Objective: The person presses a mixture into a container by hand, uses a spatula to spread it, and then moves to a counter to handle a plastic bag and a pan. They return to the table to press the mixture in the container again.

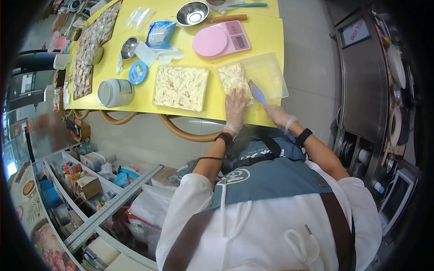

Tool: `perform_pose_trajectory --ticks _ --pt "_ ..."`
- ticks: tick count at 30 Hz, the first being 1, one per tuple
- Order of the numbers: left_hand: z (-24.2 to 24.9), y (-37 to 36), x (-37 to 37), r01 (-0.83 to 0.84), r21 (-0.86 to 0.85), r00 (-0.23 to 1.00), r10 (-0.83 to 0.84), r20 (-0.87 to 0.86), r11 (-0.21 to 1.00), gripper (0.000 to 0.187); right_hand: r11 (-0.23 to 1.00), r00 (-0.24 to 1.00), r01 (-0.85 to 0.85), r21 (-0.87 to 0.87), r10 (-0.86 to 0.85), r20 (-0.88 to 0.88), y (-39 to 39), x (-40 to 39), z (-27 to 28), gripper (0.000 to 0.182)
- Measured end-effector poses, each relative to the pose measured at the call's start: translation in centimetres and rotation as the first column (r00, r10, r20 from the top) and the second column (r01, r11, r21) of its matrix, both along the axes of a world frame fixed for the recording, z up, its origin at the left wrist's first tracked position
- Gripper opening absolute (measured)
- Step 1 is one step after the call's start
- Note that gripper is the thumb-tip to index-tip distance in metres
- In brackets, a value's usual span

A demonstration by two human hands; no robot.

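My left hand [235, 107], in a clear plastic glove, lies flat with fingers stretched on the near end of a pale, lumpy slab [232, 77]. That slab fills the left part of a shallow translucent tray [269, 67]; the tray's right part shows bare plastic. My gloved right hand [277, 115] is closed around the handle of a purple-blue spatula [257, 92]. The blade stands against or very near the slab's right side. Left of it, a second tray [181, 88] is filled with a similar cream-coloured mix with brownish bits.
On the yellow table [149, 101] are a pink scale [212, 43], metal bowl [192, 13], wooden rolling pin [227, 18], blue bag [160, 34], white tub [115, 93] and blue lid [138, 72]. Wrapped pieces [90, 43] cover boards at left. A steel counter [366, 77] stands right.
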State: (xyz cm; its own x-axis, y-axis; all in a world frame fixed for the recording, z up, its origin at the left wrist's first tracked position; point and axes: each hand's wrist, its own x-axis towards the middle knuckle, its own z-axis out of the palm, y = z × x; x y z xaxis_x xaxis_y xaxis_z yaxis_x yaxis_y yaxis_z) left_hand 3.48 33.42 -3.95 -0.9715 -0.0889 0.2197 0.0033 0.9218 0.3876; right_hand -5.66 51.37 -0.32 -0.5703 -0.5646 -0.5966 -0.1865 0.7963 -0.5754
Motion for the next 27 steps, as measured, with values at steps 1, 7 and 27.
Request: perform_pose_trajectory --ticks 1,7,27 --pt "0.1 0.1 0.0 0.002 -0.001 1.000 -0.002 -0.014 1.000 0.039 0.999 0.999 -0.026 -0.019 0.026 -0.021 -0.1 0.1 0.4 0.051" --pt "0.4 0.1 -0.1 0.026 -0.013 1.000 -0.026 -0.005 1.000 0.036 0.994 0.994 -0.104 0.028 0.104 -0.019 -0.4 0.1 0.8 0.045" --pt "2.3 0.3 -1.5 -0.051 0.008 0.990 0.050 0.134 0.999 0.078 0.986 0.984 -0.168 -0.006 0.167 -0.060 0.0 -0.1 1.6 0.017"
